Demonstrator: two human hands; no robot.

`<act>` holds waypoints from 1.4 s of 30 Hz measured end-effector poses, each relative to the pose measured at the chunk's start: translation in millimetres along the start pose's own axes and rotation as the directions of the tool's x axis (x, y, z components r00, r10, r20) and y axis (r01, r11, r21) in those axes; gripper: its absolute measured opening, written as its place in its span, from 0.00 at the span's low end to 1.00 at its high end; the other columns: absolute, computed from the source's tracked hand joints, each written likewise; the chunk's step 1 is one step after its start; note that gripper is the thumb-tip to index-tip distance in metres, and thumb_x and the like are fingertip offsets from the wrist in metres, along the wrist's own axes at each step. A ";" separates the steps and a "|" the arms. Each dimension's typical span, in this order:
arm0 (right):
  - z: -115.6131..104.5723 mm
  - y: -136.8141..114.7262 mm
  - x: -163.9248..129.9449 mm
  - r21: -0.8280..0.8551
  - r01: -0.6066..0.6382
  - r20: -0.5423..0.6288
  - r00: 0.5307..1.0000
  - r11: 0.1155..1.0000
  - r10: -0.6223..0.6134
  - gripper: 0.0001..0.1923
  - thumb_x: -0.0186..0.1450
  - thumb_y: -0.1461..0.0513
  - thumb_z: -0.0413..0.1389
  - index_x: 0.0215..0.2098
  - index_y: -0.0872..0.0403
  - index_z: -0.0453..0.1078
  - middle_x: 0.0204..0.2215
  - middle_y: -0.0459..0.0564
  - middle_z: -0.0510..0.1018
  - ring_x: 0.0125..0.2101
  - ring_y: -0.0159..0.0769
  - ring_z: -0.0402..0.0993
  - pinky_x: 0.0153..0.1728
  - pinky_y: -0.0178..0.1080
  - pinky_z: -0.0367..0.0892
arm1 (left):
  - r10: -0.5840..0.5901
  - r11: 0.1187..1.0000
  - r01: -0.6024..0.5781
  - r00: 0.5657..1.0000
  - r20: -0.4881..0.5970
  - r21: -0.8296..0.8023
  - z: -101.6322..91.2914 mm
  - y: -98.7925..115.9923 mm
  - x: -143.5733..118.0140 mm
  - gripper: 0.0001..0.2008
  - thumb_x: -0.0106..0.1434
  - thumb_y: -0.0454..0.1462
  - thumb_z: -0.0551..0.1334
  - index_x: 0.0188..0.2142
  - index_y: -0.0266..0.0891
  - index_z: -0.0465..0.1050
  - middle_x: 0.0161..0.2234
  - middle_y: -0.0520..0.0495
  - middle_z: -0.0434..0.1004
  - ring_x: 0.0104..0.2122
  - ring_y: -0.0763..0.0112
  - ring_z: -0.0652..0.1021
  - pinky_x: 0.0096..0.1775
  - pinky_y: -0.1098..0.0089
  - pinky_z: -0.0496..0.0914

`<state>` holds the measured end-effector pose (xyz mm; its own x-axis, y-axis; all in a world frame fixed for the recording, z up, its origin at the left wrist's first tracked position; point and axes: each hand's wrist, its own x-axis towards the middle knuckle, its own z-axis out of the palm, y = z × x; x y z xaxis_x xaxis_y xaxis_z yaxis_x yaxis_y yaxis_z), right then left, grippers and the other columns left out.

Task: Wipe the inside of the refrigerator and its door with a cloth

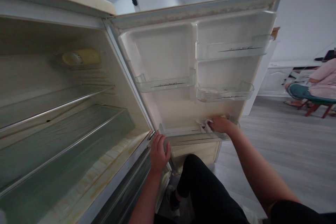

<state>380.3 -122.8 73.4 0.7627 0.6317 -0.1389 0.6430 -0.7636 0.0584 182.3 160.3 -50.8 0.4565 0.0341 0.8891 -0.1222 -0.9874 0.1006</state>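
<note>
**Hands at the foot of an open fridge door**

The right hand (pixel 221 124) presses a crumpled white cloth (pixel 204 125) against the inner lining of the open cream-white fridge door (pixel 168 108), just above the long clear plastic bottom door shelf (pixel 183 133). The fingers are curled over the cloth, gripping it; only part of the cloth shows past the knuckles.

The left hand (pixel 159 153) holds nothing. Its fingers are spread and laid flat on the lower corner where the door meets the cabinet, beside the small metal hinge (pixel 151 135).

Higher on the door sit 3 more clear plastic door shelves (pixel 166 83), all without contents. To the left, the cream fridge cabinet (pixel 65 119) stands open with 2 glass shelves (pixel 60 106) edged in metal and a yellowed control dial (pixel 81 57) on its back wall.

The person's black-trousered knee (pixel 202 182) is bent below the door. Across the grey wood-look floor (pixel 283 147), another person in a pink top (pixel 324 78) sits on a chair.
</note>
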 end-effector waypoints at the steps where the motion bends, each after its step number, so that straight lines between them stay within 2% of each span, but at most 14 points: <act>1: 2.2 7.3 -2.8 -0.023 -0.033 0.002 0.999 0.999 0.033 0.27 0.77 0.58 0.40 0.57 0.64 0.75 0.52 0.70 0.79 0.54 0.53 0.78 0.53 0.48 0.70 | -0.002 1.000 0.002 1.000 -0.005 0.002 0.8 0.6 -0.5 0.25 0.65 0.33 0.62 0.61 0.35 0.63 0.56 0.33 0.73 0.67 0.52 0.67 0.63 0.50 0.68; 5: 7.2 17.8 -8.5 -0.040 -0.057 -0.017 0.998 0.998 0.057 0.24 0.76 0.59 0.43 0.56 0.64 0.75 0.53 0.71 0.78 0.55 0.52 0.77 0.56 0.48 0.68 | -0.022 1.000 0.023 0.999 -0.031 0.009 5.2 3.6 -3.4 0.27 0.65 0.34 0.63 0.62 0.34 0.61 0.57 0.31 0.71 0.68 0.50 0.65 0.63 0.48 0.67; 10: 9.9 15.3 -6.1 0.052 -0.118 -0.005 0.993 0.992 0.118 0.30 0.78 0.54 0.39 0.55 0.68 0.75 0.54 0.71 0.78 0.56 0.52 0.76 0.56 0.45 0.67 | -0.032 1.000 0.032 0.999 -0.016 -0.001 4.4 3.5 -4.4 0.27 0.65 0.35 0.64 0.62 0.34 0.61 0.58 0.32 0.71 0.68 0.51 0.65 0.64 0.48 0.67; 15: 12.9 18.3 -4.8 0.097 -0.105 -0.016 0.994 0.990 0.107 0.30 0.78 0.54 0.39 0.55 0.68 0.74 0.55 0.69 0.77 0.57 0.51 0.75 0.58 0.44 0.65 | -0.055 0.998 0.055 0.998 -0.007 -0.009 1.6 4.6 -3.3 0.25 0.66 0.35 0.63 0.61 0.35 0.63 0.57 0.33 0.72 0.67 0.52 0.66 0.63 0.49 0.67; 24: 4.2 11.0 -17.5 0.117 -0.107 -0.014 0.994 0.987 0.109 0.30 0.78 0.56 0.37 0.56 0.68 0.74 0.55 0.68 0.77 0.57 0.51 0.75 0.58 0.43 0.66 | -0.100 0.995 0.099 0.995 -0.018 -0.030 3.1 7.6 -4.8 0.24 0.67 0.36 0.62 0.61 0.36 0.63 0.57 0.33 0.71 0.67 0.51 0.66 0.63 0.47 0.67; 33: 9.7 15.0 -13.9 0.184 -0.117 -0.027 0.992 0.976 0.124 0.29 0.77 0.56 0.40 0.55 0.67 0.75 0.54 0.69 0.78 0.57 0.50 0.76 0.58 0.43 0.65 | -0.105 0.994 0.104 0.994 -0.026 -0.030 3.6 8.9 -5.4 0.24 0.67 0.35 0.62 0.61 0.35 0.63 0.58 0.32 0.71 0.68 0.51 0.64 0.64 0.48 0.66; 42: 9.4 13.3 -14.6 0.114 -0.116 -0.017 0.993 0.987 0.118 0.29 0.78 0.56 0.39 0.55 0.68 0.75 0.53 0.70 0.78 0.56 0.50 0.76 0.58 0.42 0.65 | -0.095 0.995 0.094 0.995 -0.024 -0.041 1.5 8.7 -4.1 0.24 0.66 0.36 0.62 0.61 0.36 0.63 0.58 0.33 0.71 0.68 0.52 0.66 0.64 0.48 0.67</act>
<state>377.1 -143.4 66.9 0.8344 0.5391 -0.1144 0.5386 -0.8417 -0.0387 180.8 151.3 -54.2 0.4452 0.1315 0.8857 -0.1151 -0.9725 0.2023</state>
